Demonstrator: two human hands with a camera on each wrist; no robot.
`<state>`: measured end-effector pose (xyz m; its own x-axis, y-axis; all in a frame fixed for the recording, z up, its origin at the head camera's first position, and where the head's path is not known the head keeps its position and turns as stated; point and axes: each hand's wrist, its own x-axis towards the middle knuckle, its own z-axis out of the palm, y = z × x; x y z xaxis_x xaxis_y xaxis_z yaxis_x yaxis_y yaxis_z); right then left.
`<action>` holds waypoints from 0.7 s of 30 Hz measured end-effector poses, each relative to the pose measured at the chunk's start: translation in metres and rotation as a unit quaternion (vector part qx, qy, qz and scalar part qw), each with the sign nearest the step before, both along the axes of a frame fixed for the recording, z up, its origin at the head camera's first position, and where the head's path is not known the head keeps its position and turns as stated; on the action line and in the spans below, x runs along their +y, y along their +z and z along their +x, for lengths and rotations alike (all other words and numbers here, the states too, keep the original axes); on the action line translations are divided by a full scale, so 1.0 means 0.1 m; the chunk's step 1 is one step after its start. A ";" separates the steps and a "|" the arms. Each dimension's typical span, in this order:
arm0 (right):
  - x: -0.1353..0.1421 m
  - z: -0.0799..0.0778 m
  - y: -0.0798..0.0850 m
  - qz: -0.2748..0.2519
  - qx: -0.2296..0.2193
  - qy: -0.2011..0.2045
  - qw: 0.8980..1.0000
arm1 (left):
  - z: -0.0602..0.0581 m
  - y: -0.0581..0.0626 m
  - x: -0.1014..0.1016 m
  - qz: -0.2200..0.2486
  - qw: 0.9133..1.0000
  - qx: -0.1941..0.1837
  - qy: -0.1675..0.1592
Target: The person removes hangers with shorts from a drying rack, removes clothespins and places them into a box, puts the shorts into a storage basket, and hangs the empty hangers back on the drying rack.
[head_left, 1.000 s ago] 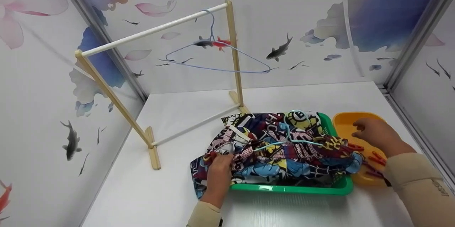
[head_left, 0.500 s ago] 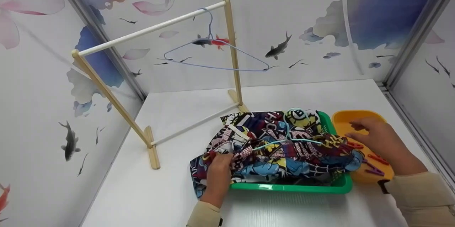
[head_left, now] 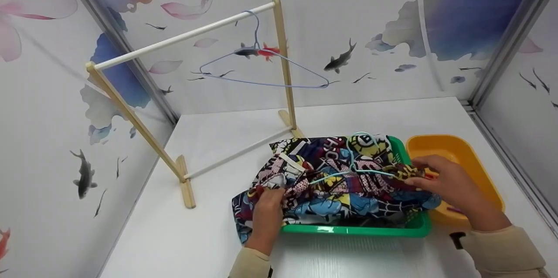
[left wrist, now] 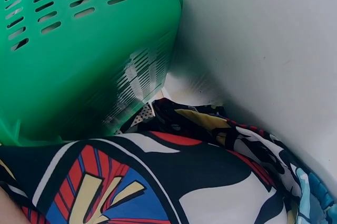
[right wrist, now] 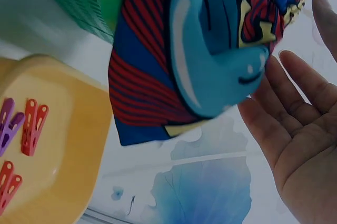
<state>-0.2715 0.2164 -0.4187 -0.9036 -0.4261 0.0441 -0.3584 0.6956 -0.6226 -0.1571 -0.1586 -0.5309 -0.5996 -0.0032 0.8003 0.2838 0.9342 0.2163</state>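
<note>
A colourful cartoon-print garment lies bunched over the green basket, a light-blue hanger on top of it. My left hand grips the cloth at its left end. In the left wrist view the printed cloth hangs beside the basket wall, and the fingers are hidden. My right hand is at the garment's right end, thumb and fingers apart on either side of the cloth. The right wrist view shows this hand with fingers extended, some touching or just behind the cloth; contact is unclear.
A yellow tray stands right of the basket, holding red clothespins and a purple clothespin. Behind, a wooden drying rack bears a blue hanger on its white bar. Printed walls enclose the white table.
My right hand has moved left and down from over the yellow tray to the garment's right end. The left hand keeps its hold on the cloth.
</note>
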 end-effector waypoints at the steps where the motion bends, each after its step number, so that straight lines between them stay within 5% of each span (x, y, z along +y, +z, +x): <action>1: -0.01 0.01 -0.01 0.000 0.002 0.000 1.000 | 0.00 0.00 0.00 0.002 1.000 0.000 -0.002; 12: -0.17 0.12 -0.07 0.044 0.044 0.003 0.998 | 0.01 0.01 0.00 -0.005 1.000 -0.004 -0.004; 21: -0.22 0.13 -0.10 0.052 0.031 0.002 0.998 | 0.02 0.01 -0.01 -0.004 1.000 -0.009 -0.006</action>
<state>-0.2584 0.1940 -0.4286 -0.8985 -0.4355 0.0555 -0.3974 0.7530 -0.5245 -0.1554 -0.1591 -0.5297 -0.6138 0.0095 0.7894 0.2906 0.9324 0.2148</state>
